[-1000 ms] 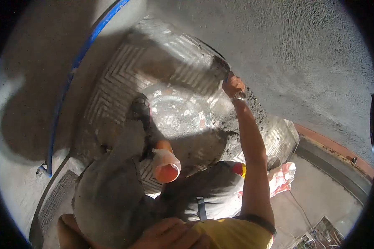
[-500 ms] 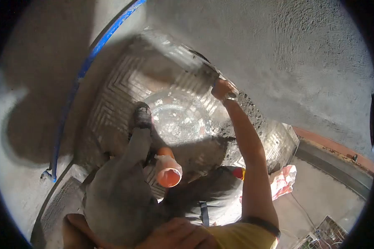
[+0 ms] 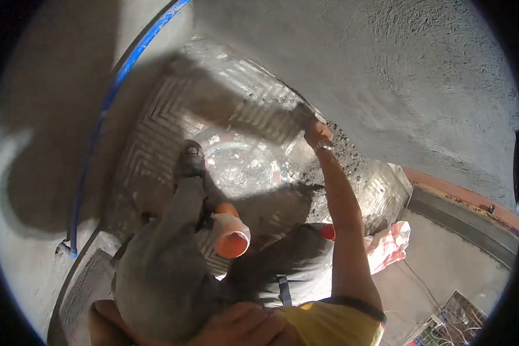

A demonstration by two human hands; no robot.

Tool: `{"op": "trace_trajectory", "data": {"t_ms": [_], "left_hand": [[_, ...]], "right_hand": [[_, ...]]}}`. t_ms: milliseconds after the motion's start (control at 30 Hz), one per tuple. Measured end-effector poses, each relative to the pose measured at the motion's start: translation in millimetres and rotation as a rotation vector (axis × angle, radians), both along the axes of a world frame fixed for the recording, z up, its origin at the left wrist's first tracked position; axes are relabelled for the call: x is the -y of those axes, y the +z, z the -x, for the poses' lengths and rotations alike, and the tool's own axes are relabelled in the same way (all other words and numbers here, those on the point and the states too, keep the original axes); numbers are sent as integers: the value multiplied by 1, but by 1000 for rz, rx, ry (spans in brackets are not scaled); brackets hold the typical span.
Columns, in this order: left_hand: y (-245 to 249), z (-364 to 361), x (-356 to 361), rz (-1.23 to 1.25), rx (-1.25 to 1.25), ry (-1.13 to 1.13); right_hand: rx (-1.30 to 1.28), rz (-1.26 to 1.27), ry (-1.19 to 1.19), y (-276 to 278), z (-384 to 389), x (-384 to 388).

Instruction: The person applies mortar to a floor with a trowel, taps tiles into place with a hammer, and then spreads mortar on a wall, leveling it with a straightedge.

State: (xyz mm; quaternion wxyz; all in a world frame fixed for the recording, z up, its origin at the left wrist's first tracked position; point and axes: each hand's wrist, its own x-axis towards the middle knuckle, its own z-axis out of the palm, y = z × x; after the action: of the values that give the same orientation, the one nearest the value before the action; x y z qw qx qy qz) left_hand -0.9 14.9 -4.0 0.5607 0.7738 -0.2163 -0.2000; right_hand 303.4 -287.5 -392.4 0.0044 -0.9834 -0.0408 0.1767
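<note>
My right hand (image 3: 319, 136) reaches down to where the patterned floor meets the grey wall, with a watch at its wrist. Its fingers are closed, and whatever they grip is too shadowed to name. Dark loose debris (image 3: 347, 154) lies along the wall base beside that hand. At the bottom of the view my left hand (image 3: 249, 324) rests across my lap, its fingers laid out with nothing visible in them. An orange pipe (image 3: 232, 236) with a torn wrapping round its mouth stands up between my legs.
A blue pipe (image 3: 114, 86) runs down the left wall. My shoe (image 3: 191, 158) is on the worn, ridged floor (image 3: 155, 115). A red-and-white bag (image 3: 391, 248) lies behind my right arm. Wires and a metal crate (image 3: 458, 317) are at lower right, past a ledge (image 3: 461, 222).
My right hand has shifted slightly down and to the right along the wall base. My left hand stays in my lap, and the view has tilted a little.
</note>
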Motion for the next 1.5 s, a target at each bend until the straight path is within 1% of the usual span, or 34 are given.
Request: {"op": "trace_trajectory", "data": {"t_ms": [33,67,133,233,300,333,367,400,433,500,533,567,600,633,700,733,800,833,867,900,933,967,1000,1033,1100,1167,1200,1233,1267,1333,1367,1400,1433,1500], "left_hand": [[3,0,-2,-32,14,8],[6,-2,-5,-65,39,20],[11,-1,-4,-83,65,58],[8,0,-3,-63,110,119],[8,1,-4,-76,125,163],[14,-7,-8,-99,123,81],[24,-24,-14,-122,127,-9],[29,-37,-18,-146,139,-105],[29,-41,-18,-118,165,-118],[26,-45,-15,-55,212,-166],[25,-47,-12,-64,227,-201],[23,-49,-7,-69,240,-239],[23,-51,-2,-71,250,-273],[23,-54,2,-86,260,-316],[23,-59,7,-115,275,-379],[22,-60,6,-85,249,-387],[21,-58,3,-31,195,-383],[22,-57,2,-33,194,-335],[23,-56,3,-34,200,-280],[25,-54,3,-29,202,-222],[27,-57,0,-17,187,-227],[27,-57,-2,-21,201,-219],[26,-57,-2,-18,211,-216],[25,-56,-2,-24,219,-214],[22,-55,0,-26,236,-218],[22,-52,2,-28,250,-230],[22,-52,2,-32,257,-234],[22,-51,0,-32,256,-235],[22,-51,-2,-31,258,-228],[22,-51,-7,-30,263,-185],[21,-50,-9,-27,262,-159],[21,-48,-10,-24,277,-125],[22,-47,-10,-30,269,-102],[26,-46,-9,-43,252,-58]], "right_hand": [[83,23,97,-17,15,10],[12,59,122,-12,24,7],[-142,147,167,4,55,7],[-78,97,303,41,93,9],[-140,-317,132,96,96,-30],[-175,-529,36,109,101,-48],[-251,-1012,1,97,108,-57],[-239,-1103,-4,75,112,-75],[-228,-1194,-7,52,116,-91],[-85,-1062,113,-18,120,-164],[8,-853,171,-52,117,-213],[-3,-797,154,-65,110,-258],[-205,-1022,-4,-22,94,-286],[-407,-1244,-156,1,77,-309],[431,-456,548,-89,63,-336],[360,-512,479,-93,68,-313],[214,-630,358,-90,98,-225],[148,-704,229,-78,112,-189],[41,-848,-85,-60,131,-158],[-60,-1002,-499,-38,146,-135],[-92,-1094,-817,-15,157,-125],[-81,-1137,-984,2,162,-127],[-49,-1130,-1023,14,165,-134],[78,-1040,-569,0,171,-142],[306,-1001,-18,-10,161,-178],[408,-1113,198,-12,147,-206],[448,-1145,277,-25,147,-202],[413,-1023,383,-36,152,-183],[341,-864,324,-44,159,-160],[184,-509,260,-26,167,-118],[14,-667,-90,-20,170,-107],[-81,-914,-553,-15,173,-96],[-49,-1080,-977,-11,177,-85],[160,-906,-259,-18,177,-78]]}}
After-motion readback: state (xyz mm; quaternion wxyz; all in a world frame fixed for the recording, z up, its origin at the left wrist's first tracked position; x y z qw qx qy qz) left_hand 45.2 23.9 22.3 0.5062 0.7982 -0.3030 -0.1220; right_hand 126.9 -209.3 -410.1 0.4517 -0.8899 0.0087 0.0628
